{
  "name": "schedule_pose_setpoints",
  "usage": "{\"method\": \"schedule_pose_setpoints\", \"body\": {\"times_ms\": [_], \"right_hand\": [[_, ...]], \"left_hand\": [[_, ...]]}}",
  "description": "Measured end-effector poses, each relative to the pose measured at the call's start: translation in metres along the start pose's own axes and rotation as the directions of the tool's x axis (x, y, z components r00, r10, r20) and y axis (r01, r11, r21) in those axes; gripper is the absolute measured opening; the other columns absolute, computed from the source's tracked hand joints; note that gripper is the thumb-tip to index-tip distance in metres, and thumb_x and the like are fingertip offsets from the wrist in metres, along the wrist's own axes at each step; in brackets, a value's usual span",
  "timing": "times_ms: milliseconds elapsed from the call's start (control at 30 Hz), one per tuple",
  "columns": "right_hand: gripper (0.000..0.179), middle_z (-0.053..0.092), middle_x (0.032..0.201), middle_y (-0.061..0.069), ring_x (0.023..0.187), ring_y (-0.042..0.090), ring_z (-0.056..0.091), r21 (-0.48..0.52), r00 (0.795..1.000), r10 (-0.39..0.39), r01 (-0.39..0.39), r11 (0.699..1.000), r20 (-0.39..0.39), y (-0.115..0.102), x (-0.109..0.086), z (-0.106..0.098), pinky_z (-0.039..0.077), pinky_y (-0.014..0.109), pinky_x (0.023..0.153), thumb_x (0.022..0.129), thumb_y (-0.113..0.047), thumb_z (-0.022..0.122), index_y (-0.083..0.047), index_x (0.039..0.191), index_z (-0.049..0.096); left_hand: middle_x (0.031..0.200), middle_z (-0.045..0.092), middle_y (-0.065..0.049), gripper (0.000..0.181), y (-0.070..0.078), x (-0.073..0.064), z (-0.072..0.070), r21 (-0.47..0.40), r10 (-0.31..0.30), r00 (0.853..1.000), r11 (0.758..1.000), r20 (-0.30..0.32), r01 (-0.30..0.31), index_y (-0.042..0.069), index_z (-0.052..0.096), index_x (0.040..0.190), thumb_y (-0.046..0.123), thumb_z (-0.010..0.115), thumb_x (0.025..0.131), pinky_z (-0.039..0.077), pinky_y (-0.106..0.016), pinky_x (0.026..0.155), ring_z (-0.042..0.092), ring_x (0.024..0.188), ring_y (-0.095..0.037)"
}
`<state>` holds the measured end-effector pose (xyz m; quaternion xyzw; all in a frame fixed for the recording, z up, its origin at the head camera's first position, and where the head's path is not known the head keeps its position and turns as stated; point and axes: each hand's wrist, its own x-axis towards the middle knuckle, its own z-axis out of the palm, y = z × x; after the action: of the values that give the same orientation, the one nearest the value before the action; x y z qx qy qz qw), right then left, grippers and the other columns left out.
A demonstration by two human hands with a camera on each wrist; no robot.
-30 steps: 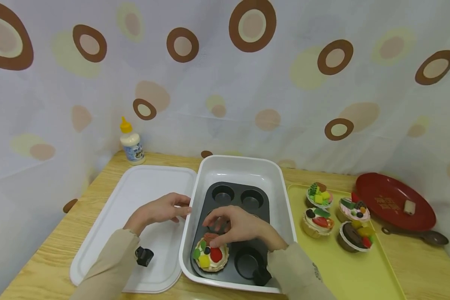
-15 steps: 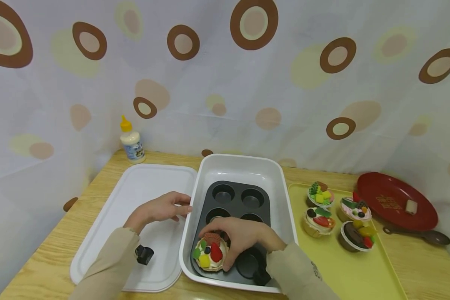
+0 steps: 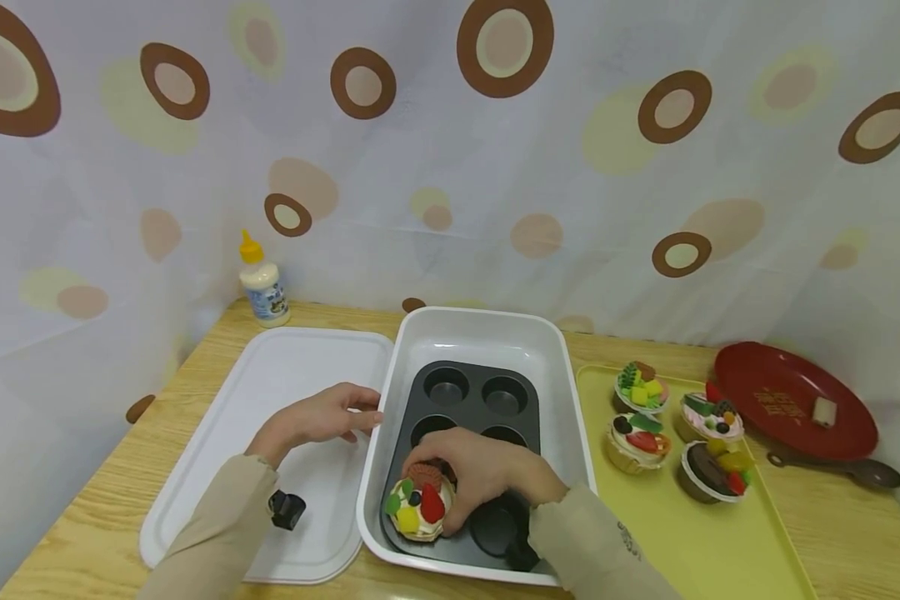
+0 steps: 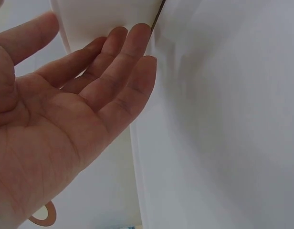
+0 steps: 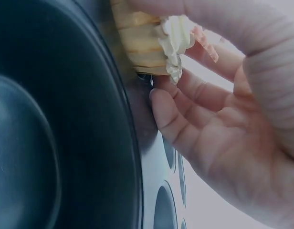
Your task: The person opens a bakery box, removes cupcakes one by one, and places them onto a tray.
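Observation:
My right hand (image 3: 487, 462) grips a toy cupcake (image 3: 417, 510) topped with cream, a strawberry, a blueberry, green leaves and a biscuit. The cupcake is at the near left cup of a dark muffin tin (image 3: 476, 396); its pale ribbed side (image 5: 142, 38) shows above the tin in the right wrist view. Around the tin stands a deep white baking dish (image 3: 487, 342). My left hand (image 3: 322, 421) is at the dish's left wall, fingers relaxed; the left wrist view shows its palm (image 4: 51, 124) holding nothing. How deep the cupcake sits is hidden.
Left lies a white tray (image 3: 300, 475), with a squeeze bottle (image 3: 266, 292) behind it. On the right a yellow tray (image 3: 705, 550) bears several cupcakes (image 3: 637, 442). Beyond are a red plate (image 3: 765, 375) with a small beige block (image 3: 823, 412) and a dark spoon (image 3: 870, 473).
My right hand has come down from above the cupcake and closed its fingers and thumb around it. The left hand keeps its place at the dish's side.

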<state>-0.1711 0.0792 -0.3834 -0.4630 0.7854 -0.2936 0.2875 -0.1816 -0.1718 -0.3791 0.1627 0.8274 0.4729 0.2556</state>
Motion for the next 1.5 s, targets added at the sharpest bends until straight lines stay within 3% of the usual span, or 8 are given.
{"method": "schedule_pose_setpoints", "body": {"times_ms": [433,1233,1500], "right_hand": [[0.053,0.058,0.096,-0.016,0.086,0.001,0.052,-0.071,0.999,-0.012,0.009,0.997,-0.039,0.0008,0.0003,0.0013,0.048,0.017,0.079,0.064,-0.018,0.089,-0.016,0.112,0.066],[0.051,0.057,0.091,-0.015,0.083,0.002,0.050,-0.045,0.997,-0.009,0.006,0.999,-0.079,0.0003,0.0003,0.0000,0.050,0.017,0.076,0.062,-0.018,0.090,-0.015,0.108,0.068],[0.054,0.063,0.099,-0.009,0.085,0.006,0.056,0.203,0.987,-0.024,0.057,0.977,-0.159,0.0006,0.0005,-0.0045,0.052,0.024,0.075,0.067,-0.018,0.083,-0.011,0.116,0.062]], "left_hand": [[0.118,0.062,-0.016,0.038,-0.0023,0.0005,0.0002,-0.001,0.005,1.000,1.000,0.006,-0.005,-0.007,0.054,0.128,0.017,0.052,0.099,0.053,-0.040,0.082,0.062,0.096,-0.023],[0.117,0.061,-0.017,0.039,-0.0017,-0.0008,0.0003,-0.021,0.024,1.000,1.000,0.013,-0.024,-0.008,0.053,0.128,0.017,0.052,0.099,0.053,-0.040,0.082,0.060,0.094,-0.021],[0.119,0.060,-0.017,0.038,0.0004,0.0000,0.0006,-0.014,-0.005,1.000,1.000,0.004,0.005,-0.007,0.053,0.128,0.017,0.052,0.098,0.053,-0.041,0.083,0.060,0.096,-0.023]]}}
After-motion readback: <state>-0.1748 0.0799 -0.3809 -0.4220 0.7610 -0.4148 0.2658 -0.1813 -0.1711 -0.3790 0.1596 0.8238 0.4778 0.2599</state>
